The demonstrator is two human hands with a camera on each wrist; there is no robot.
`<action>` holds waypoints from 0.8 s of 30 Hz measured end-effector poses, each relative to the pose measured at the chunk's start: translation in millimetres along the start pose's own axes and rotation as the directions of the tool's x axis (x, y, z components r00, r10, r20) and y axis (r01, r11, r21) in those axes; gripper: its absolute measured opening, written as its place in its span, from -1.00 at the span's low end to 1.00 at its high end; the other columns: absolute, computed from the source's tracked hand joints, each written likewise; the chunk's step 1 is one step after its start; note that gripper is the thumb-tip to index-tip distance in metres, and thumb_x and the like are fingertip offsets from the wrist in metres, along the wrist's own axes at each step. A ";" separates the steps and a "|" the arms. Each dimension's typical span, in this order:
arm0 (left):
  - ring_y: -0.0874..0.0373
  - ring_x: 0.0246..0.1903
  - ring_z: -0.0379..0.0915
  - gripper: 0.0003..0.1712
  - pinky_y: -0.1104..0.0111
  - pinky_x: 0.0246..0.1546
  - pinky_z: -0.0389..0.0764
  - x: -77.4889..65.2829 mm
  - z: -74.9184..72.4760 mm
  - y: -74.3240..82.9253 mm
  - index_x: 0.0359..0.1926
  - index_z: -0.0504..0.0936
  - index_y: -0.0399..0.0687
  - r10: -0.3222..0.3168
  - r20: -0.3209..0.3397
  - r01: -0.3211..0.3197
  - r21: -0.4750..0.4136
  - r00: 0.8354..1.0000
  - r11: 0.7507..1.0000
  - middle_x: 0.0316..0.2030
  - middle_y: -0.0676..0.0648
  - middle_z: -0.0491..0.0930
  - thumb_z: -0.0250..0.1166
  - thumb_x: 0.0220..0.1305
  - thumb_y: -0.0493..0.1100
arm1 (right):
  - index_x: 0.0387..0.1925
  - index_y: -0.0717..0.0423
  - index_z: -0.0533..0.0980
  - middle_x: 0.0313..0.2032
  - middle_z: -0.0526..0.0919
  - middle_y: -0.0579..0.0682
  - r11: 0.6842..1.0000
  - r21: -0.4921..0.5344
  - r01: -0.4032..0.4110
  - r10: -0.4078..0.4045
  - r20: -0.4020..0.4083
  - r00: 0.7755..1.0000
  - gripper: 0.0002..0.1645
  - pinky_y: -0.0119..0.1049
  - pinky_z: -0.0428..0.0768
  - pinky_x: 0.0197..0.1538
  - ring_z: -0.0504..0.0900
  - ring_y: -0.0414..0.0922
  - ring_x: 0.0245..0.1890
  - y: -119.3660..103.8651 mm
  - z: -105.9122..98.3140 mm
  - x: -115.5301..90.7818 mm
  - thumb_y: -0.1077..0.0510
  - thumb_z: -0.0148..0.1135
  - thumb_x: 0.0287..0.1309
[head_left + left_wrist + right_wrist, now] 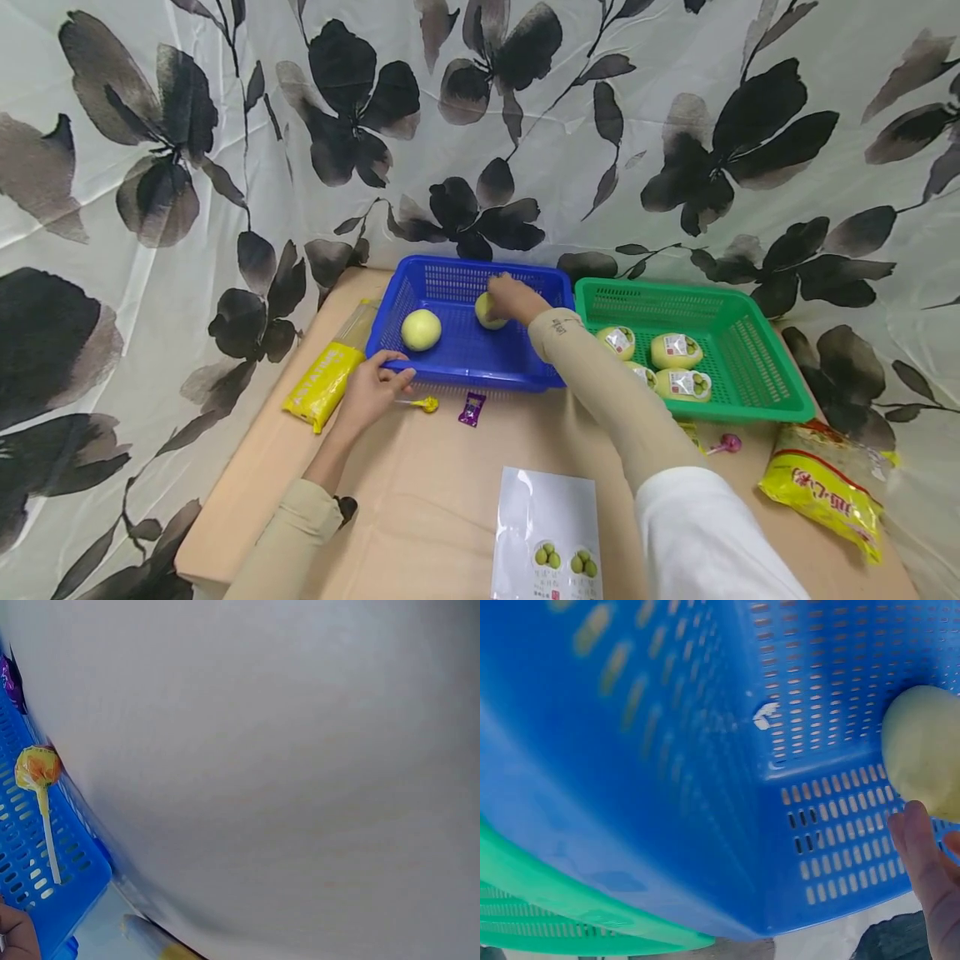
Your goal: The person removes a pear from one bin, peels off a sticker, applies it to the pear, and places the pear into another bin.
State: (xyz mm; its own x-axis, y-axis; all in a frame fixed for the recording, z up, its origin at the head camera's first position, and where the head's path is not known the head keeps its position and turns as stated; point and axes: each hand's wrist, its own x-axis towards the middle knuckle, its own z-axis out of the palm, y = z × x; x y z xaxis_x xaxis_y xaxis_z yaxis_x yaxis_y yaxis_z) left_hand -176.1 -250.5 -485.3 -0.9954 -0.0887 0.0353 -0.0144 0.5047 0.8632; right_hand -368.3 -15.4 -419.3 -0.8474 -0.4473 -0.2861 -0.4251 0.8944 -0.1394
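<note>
A blue plastic basket [465, 379] stands at the back of the table, with two pale yellow-green melons inside. My left hand [373, 390] holds its front left rim between fingers and thumb; only a bit of that hand shows in the left wrist view. Inside the basket, my right hand [516, 298] grips the right-hand melon [487, 315], its fingers against the smooth skin [922, 750] in the right wrist view. The far side of that grip is hidden. The other melon [421, 330] sits apart at the left. Neither shows a label.
To the right, a green basket [772, 408] holds several labelled melons [677, 351]. In front lie a yellow lollipop [428, 404], a purple-wrapped sweet [472, 409], a pink lollipop [729, 443] and a printed white sheet [545, 508]. Yellow packets [324, 385] flank both baskets.
</note>
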 end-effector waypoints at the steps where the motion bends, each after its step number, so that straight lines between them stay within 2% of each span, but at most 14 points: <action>1: -0.24 -0.39 0.69 -0.61 0.43 -0.61 0.33 -0.1 -0.2 -0.4 0.15 0.61 -0.21 -0.002 -0.001 0.002 0.001 1.000 1.000 -0.46 -0.14 0.78 0.39 0.42 -0.12 | 0.42 0.22 0.37 0.31 0.49 0.29 1.000 -0.003 0.002 -0.002 0.004 1.000 -0.29 0.03 0.52 0.33 0.52 0.13 0.24 -1.9 0.5 2.5 0.01 0.35 0.39; 2: -0.24 -0.39 0.68 -0.61 0.43 -0.61 0.33 -0.1 -0.3 -0.8 0.15 0.61 -0.21 -0.005 0.000 0.005 0.000 1.000 1.000 -0.46 -0.14 0.78 0.39 0.42 -0.12 | 0.48 0.18 0.33 0.36 0.47 0.28 1.000 -0.009 0.003 -0.002 0.010 1.000 -0.24 0.04 0.51 0.35 0.50 0.14 0.29 -3.6 1.2 4.8 -0.02 0.33 0.41; 4: -0.25 -0.38 0.69 -0.61 0.43 -0.61 0.33 0.1 -0.5 -1.8 0.15 0.60 -0.21 -0.010 0.004 0.010 -0.009 1.000 1.000 -0.46 -0.13 0.78 0.39 0.42 -0.12 | 0.47 0.10 0.37 0.36 0.50 0.25 1.000 -0.030 0.000 0.000 0.010 1.000 -0.31 0.07 0.54 0.32 0.53 0.14 0.30 -6.4 2.2 7.9 -0.01 0.30 0.42; 6: -0.27 -0.37 0.69 -0.61 0.42 -0.60 0.32 0.5 -0.6 -2.0 0.15 0.60 -0.20 -0.012 0.011 0.013 -0.017 1.000 1.000 -0.46 -0.12 0.78 0.39 0.42 -0.11 | 0.37 0.06 0.48 0.29 0.57 0.20 0.999 -0.052 0.000 0.000 0.006 1.000 -0.44 0.09 0.58 0.25 0.58 0.14 0.25 -7.5 2.8 9.9 0.05 0.31 0.41; 9: -0.28 -0.36 0.70 -0.61 0.42 -0.60 0.34 1.2 -1.8 -1.8 0.16 0.60 -0.19 -0.017 0.016 0.017 -0.022 1.000 1.000 -0.46 -0.11 0.78 0.38 0.43 -0.10 | 0.14 0.13 0.56 0.13 0.65 0.16 0.998 -0.068 0.000 -0.001 -0.006 1.000 -0.60 0.05 0.64 0.15 0.64 0.11 0.12 -7.5 1.6 10.6 0.14 0.39 0.34; 16: -0.25 -0.36 0.70 -0.61 0.42 -0.59 0.36 0.6 -3.8 3.0 0.15 0.60 -0.21 -0.013 0.007 0.013 -0.012 1.000 1.000 -0.45 -0.13 0.78 0.39 0.42 -0.12 | 0.17 0.26 0.52 0.17 0.61 0.23 0.998 -0.056 -0.010 0.012 0.034 0.999 -0.44 -0.04 0.60 0.25 0.60 0.09 0.14 0.9 -9.9 -5.8 0.23 0.52 0.18; 20: -0.25 -0.37 0.68 -0.61 0.43 -0.59 0.34 -0.5 -4.1 3.6 0.15 0.60 -0.23 -0.014 0.013 0.014 0.002 1.000 1.000 -0.44 -0.15 0.78 0.39 0.42 -0.13 | 0.17 0.25 0.52 0.11 0.62 0.20 0.999 -0.023 -0.045 0.046 0.058 0.997 -0.48 -0.05 0.59 0.20 0.57 0.05 0.01 10.8 -8.8 -15.0 0.24 0.48 0.20; 24: -0.21 -0.42 0.65 -0.61 0.43 -0.60 0.32 -1.6 -2.7 2.9 0.15 0.60 -0.23 -0.011 0.014 0.011 0.003 1.000 1.000 -0.44 -0.17 0.78 0.39 0.41 -0.14 | 0.10 0.27 0.56 0.00 0.66 0.17 0.999 0.026 -0.037 0.035 0.045 0.998 -0.53 -0.07 0.58 0.16 0.54 0.04 -0.05 23.5 -2.9 -17.6 0.21 0.47 0.21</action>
State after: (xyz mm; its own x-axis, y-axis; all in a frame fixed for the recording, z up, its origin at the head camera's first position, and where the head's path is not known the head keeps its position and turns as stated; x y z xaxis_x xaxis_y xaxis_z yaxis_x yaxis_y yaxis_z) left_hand -174.2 -251.2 -481.5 -0.9964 -0.0821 0.0187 -0.0255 0.5067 0.8618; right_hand -364.3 13.5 -414.7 -0.8469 -0.4147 -0.3328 -0.3853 0.9099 -0.1536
